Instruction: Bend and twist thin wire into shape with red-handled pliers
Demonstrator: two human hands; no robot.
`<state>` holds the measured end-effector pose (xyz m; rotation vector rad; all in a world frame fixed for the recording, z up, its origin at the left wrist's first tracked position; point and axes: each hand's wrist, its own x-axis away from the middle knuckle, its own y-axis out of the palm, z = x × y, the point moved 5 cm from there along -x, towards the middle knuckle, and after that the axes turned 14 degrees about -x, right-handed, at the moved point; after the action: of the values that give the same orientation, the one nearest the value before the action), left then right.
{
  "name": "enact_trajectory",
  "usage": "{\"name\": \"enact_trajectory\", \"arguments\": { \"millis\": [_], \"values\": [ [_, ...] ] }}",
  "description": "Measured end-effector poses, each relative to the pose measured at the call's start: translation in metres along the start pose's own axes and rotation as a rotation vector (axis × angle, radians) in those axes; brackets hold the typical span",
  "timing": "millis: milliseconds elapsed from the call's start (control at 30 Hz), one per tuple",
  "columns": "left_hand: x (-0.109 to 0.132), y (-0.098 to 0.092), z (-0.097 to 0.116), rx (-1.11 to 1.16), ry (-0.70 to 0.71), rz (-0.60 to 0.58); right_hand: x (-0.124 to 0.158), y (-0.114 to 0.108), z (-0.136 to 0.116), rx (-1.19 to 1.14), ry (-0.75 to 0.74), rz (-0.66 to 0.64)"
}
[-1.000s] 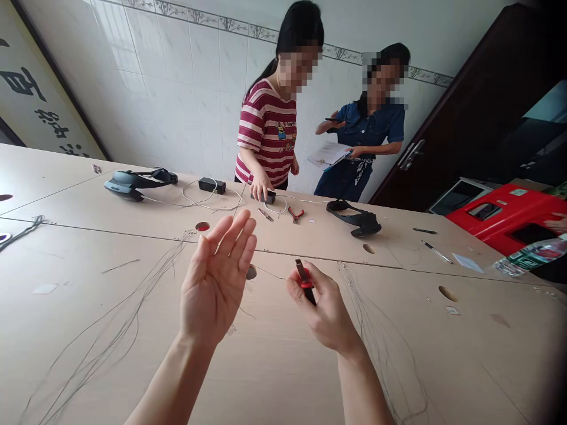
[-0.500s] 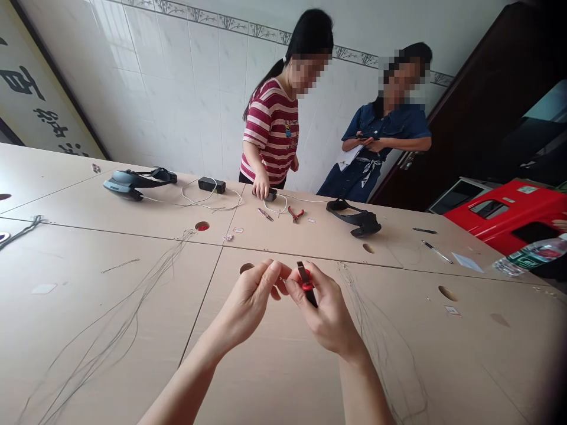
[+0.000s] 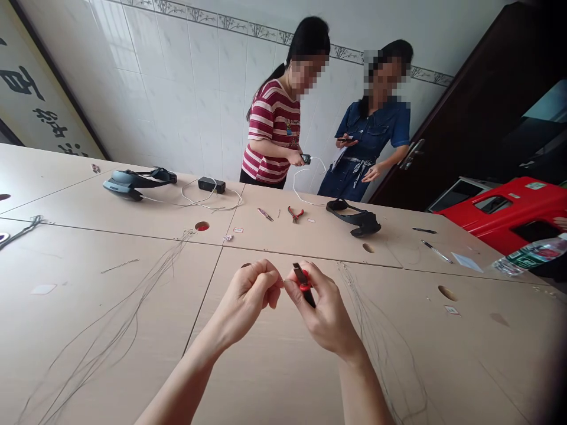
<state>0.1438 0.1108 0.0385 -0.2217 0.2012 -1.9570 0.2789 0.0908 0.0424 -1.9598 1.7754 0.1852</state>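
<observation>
Both of my hands meet fingertip to fingertip above the middle of the table [image 3: 248,378]. My left hand [image 3: 248,304] is closed in a pinch on a tiny, thin wire [image 3: 282,281], most of it hidden by the fingers. In my right hand [image 3: 328,313] are small pliers with red-and-black handles [image 3: 305,287], tilted upward and held in the palm. The thumb and forefinger of that hand touch the wire's near end. Bundles of thin grey wires [image 3: 144,289] lie to the left, and more fine wires [image 3: 376,330] lie to the right.
Red-handled pliers [image 3: 295,215], tweezers [image 3: 264,215], a black headset [image 3: 354,218], a blue-grey headset [image 3: 133,184] and a black box [image 3: 211,185] lie farther back. Pens [image 3: 437,252] and a plastic bottle [image 3: 531,255] are at right. Two people stand behind the table, one holding a small corded device [image 3: 306,159].
My left fingers have curled tighter and come closer to the right fingertips. Across the table, one person has lifted the black device with its white cable; the other has lowered an arm.
</observation>
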Motion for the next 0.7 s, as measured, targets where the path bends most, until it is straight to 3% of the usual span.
{"name": "enact_trajectory", "arguments": {
  "millis": [700],
  "values": [
    [0.0004, -0.0011, -0.0030, -0.075, 0.042, 0.024, -0.0005, -0.0010, -0.0004, 0.010, 0.011, 0.010]
  ]
}}
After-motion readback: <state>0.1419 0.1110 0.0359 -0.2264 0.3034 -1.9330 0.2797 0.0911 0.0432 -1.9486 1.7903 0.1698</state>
